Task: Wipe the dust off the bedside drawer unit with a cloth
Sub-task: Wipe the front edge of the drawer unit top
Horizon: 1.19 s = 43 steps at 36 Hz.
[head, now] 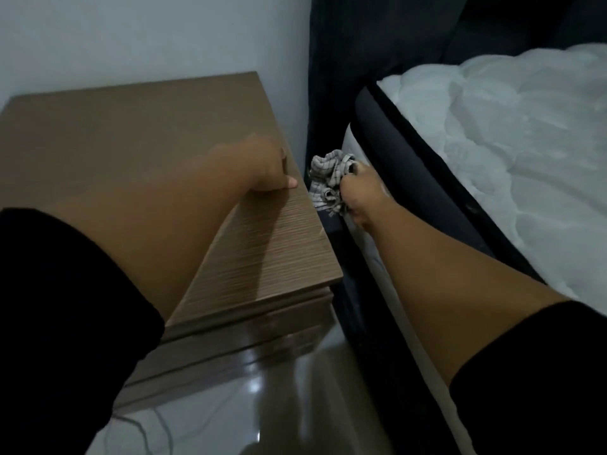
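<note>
The brown wood-grain bedside drawer unit fills the left half of the view, its drawer fronts facing down toward the floor. My left hand rests on the unit's top at its right edge, fingers curled over that edge. My right hand is closed on a crumpled grey checked cloth. The cloth sits in the narrow gap between the unit's right side and the bed, touching or very near the unit's side panel.
A bed with a white quilt and a dark frame stands close on the right. A dark curtain hangs behind the gap. A white wall backs the unit. Glossy floor tiles lie below.
</note>
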Motion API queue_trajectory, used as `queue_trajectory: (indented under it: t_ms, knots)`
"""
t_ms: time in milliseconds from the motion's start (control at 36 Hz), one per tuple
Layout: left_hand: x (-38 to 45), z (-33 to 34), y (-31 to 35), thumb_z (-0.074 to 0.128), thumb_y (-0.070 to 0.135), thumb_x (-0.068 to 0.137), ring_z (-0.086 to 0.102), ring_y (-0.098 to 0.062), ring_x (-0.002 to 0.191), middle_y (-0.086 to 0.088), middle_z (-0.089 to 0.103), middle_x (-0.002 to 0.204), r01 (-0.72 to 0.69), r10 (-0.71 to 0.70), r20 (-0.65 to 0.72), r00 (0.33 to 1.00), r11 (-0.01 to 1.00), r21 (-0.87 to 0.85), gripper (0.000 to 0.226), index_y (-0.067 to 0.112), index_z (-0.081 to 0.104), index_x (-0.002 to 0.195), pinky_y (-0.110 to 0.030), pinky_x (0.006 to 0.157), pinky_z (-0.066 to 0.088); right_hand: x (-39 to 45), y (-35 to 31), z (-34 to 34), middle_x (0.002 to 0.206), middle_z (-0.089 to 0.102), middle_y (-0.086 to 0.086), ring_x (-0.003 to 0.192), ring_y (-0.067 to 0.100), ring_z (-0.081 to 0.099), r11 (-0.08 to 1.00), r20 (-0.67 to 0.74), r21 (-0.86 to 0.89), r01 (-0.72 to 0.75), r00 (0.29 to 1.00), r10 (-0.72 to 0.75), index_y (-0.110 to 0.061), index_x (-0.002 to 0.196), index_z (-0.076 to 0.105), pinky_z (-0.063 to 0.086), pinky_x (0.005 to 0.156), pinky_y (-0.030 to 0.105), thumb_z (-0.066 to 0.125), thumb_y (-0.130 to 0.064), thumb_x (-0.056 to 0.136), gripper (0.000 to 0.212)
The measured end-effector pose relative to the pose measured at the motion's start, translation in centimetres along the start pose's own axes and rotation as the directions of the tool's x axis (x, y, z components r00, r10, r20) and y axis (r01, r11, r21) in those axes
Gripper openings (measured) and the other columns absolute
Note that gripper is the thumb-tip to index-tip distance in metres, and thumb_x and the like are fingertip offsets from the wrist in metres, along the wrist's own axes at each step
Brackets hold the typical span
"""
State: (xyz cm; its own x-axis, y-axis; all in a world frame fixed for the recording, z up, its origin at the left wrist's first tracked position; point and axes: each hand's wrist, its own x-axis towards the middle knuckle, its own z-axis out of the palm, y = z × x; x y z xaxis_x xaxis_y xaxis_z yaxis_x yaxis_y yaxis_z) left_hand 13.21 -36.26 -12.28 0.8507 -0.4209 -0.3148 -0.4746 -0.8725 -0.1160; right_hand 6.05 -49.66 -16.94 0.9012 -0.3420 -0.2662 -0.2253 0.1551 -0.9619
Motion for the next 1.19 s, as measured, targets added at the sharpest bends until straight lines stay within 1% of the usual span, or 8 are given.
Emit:
queue_trajectory:
  t_ms: [194, 361, 444, 667, 750, 1000, 1111, 1194]
  knots:
    - [0.0, 1.1, -0.2, 0.046, 0.058, 0.089, 0.048, -0.034, 0.125, -0.013, 0.052, 0.135, 0.038, -0.036, -0.107, 0.994, 0.999, 0.02, 0.063, 0.013, 0.053, 0.134, -0.04, 0.1, 0.04, 1.1, 1.9, 0.9, 0.098, 0.068, 0.014, 0.097, 0.032, 0.066, 0.989, 0.099, 0.009, 0.145, 0.984, -0.145, -0.017, 0.085, 0.064, 0.053, 0.075, 0.033, 0.04, 0.012, 0.088, 0.038]
    - [-1.5, 3.0, -0.6, 0.031, 0.061, 0.093, 0.044, -0.034, 0.13, -0.014, 0.047, 0.142, 0.112, -0.103, -0.167, 0.981, 0.993, 0.044, 0.068, 0.013, 0.048, 0.138, -0.044, 0.108, 0.037, -0.6, 3.6, -0.4, 0.09, 0.061, 0.014, 0.074, 0.02, 0.058, 0.977, 0.157, 0.051, 0.208, 0.964, -0.214, -0.018, 0.072, 0.056, 0.044, 0.042, 0.015, 0.038, 0.009, 0.092, 0.038]
    - [-3.4, 3.8, -0.7, 0.03, 0.061, 0.093, 0.043, -0.034, 0.131, -0.014, 0.046, 0.143, 0.138, -0.129, -0.194, 0.973, 0.99, 0.036, 0.069, 0.013, 0.046, 0.14, -0.045, 0.109, 0.035, -2.2, 4.5, -1.0, 0.074, 0.06, 0.005, 0.067, 0.017, 0.055, 0.968, 0.19, 0.125, 0.216, 0.953, -0.237, -0.02, 0.067, 0.056, 0.042, 0.045, 0.018, 0.041, 0.009, 0.092, 0.041]
    - [-9.6, 5.3, -1.7, 0.03, 0.052, 0.098, 0.032, -0.031, 0.141, -0.011, 0.032, 0.154, 0.184, -0.189, -0.145, 0.971, 0.982, -0.049, 0.062, 0.016, 0.034, 0.148, -0.04, 0.115, 0.026, -7.3, 5.3, -2.8, 0.09, 0.064, 0.012, 0.077, 0.021, 0.062, 0.966, 0.1, -0.022, 0.257, 0.962, -0.253, -0.004, 0.104, 0.064, 0.052, 0.066, 0.029, 0.038, 0.016, 0.089, 0.036]
    - [-11.8, 6.3, -2.4, 0.033, 0.05, 0.098, 0.029, -0.03, 0.142, -0.01, 0.029, 0.156, 0.203, -0.213, -0.167, 0.963, 0.976, -0.076, 0.061, 0.017, 0.032, 0.149, -0.04, 0.118, 0.023, -9.7, 5.3, -3.5, 0.084, 0.063, 0.01, 0.062, 0.009, 0.063, 0.951, 0.069, -0.074, 0.299, 0.953, -0.295, 0.012, 0.115, 0.057, 0.054, 0.053, 0.018, 0.037, 0.018, 0.091, 0.032]
    - [-20.4, 8.9, -6.7, 0.037, 0.048, 0.098, 0.033, -0.03, 0.139, -0.009, 0.034, 0.153, 0.269, -0.285, -0.142, 0.948, 0.955, -0.126, 0.058, 0.018, 0.036, 0.148, -0.038, 0.115, 0.028, -16.4, 7.0, -2.1, 0.068, 0.059, 0.009, 0.063, 0.023, 0.056, 0.817, -0.128, -0.401, 0.415, 0.857, -0.499, -0.018, 0.069, 0.061, 0.049, 0.057, 0.031, 0.043, 0.014, 0.084, 0.04]
    - [-23.9, 10.7, -10.0, 0.036, 0.047, 0.099, 0.036, -0.03, 0.137, -0.01, 0.038, 0.151, 0.337, -0.364, -0.134, 0.922, 0.923, -0.188, 0.058, 0.015, 0.037, 0.147, -0.037, 0.113, 0.03, -17.0, 8.7, 0.7, 0.087, 0.063, 0.014, 0.076, 0.029, 0.061, 0.798, -0.304, -0.484, 0.358, 0.786, -0.537, -0.027, 0.073, 0.062, 0.055, 0.07, 0.037, 0.046, -0.009, 0.079, 0.025]
    - [-26.2, 11.8, -12.4, 0.036, 0.045, 0.099, 0.035, -0.03, 0.138, -0.01, 0.038, 0.151, 0.38, -0.414, -0.145, 0.899, 0.899, -0.217, 0.056, 0.015, 0.039, 0.147, -0.036, 0.113, 0.029, -18.2, 9.0, 2.7, 0.107, 0.058, 0.02, 0.09, 0.03, 0.055, 0.782, -0.354, -0.522, 0.34, 0.748, -0.561, -0.011, 0.096, 0.068, 0.043, 0.08, 0.027, 0.046, 0.005, 0.08, 0.031]
